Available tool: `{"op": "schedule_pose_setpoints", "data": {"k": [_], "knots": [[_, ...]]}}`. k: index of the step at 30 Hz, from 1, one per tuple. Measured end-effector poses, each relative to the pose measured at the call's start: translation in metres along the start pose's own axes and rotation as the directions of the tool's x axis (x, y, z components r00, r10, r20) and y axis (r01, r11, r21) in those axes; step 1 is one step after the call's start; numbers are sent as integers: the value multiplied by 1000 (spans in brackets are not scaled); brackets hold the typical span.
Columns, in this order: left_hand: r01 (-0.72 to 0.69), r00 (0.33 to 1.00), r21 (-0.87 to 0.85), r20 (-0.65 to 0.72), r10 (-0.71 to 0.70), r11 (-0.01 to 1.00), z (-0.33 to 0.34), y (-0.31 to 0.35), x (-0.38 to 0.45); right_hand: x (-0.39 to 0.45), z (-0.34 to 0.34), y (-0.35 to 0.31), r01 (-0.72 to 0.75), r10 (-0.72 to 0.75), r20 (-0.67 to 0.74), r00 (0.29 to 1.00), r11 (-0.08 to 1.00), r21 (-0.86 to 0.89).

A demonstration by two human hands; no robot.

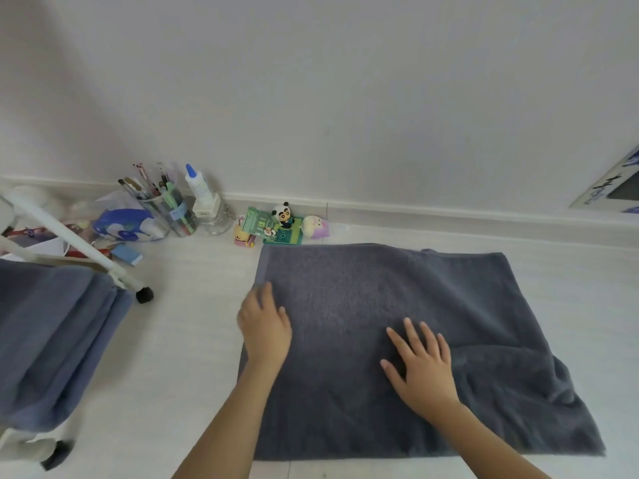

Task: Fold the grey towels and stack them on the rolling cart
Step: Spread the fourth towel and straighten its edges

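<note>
Both hands lying on a grey towel (pixel 397 305) spread on the floor (pixel 193 278).
Right hand (pixel 420 366) — fingers spread, pressing flat mid-towel; left hand (pixel 264 324) — fingers together, lying over the towel's left edge; rolling cart (pixel 103 262), draped with another towel (pixel 52 333), standing well left.
</note>
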State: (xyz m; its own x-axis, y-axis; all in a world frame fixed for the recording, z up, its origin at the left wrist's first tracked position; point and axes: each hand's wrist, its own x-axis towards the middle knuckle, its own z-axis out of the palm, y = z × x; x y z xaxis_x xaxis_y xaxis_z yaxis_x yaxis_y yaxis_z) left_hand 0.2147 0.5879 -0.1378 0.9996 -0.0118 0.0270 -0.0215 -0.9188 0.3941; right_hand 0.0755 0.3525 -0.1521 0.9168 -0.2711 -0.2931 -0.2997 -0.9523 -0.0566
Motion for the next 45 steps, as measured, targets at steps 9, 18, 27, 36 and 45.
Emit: {"op": "schedule_pose_setpoints", "data": {"k": [9,18,27,36,45], "knots": [[-304,891,230,413,190,924,20,4,-50,-38,10,5,-227,226,73,971,974,6],[-628,719,146,483,499,764,49,33,-93,-72,22,35,-252,260,-61,964,961,117],[-532,781,91,439,445,842,47,77,-100,-102,25,96,-372,389,-51,920,905,204],[-694,648,145,554,524,705,83,141,-103,-106,28,166,-337,348,-29,937,923,184],[-597,724,-139,333,605,791,104,281,-92,-95,12,218,-387,527,-189,828,783,487]]}}
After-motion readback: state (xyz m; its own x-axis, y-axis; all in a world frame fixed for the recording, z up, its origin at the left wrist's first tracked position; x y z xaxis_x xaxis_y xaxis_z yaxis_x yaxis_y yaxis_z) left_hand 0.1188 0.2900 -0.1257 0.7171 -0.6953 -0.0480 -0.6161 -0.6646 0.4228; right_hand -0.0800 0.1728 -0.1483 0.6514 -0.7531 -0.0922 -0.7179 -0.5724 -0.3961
